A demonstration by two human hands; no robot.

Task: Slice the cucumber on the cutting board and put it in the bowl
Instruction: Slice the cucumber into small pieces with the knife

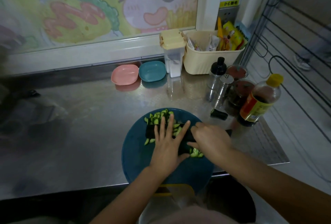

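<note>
The right hand (211, 139) grips the knife (150, 131) handle; the left hand (168, 143) lies flat, fingers straight, on the blade, probably trapping cucumber slices (159, 116), heaped at twelve o'clock on the cutting board (134, 157), for the blue bowl (152, 71) beyond

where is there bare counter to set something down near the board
The counter is bare left of the cutting board, and between it and the pink dish and teal dish. The right side is crowded with bottles and shakers.

Green cucumber slices (161, 116), dark blue cutting board (136, 152), black knife (150, 130), pink bowl (124, 74), teal bowl (152, 71)
</note>
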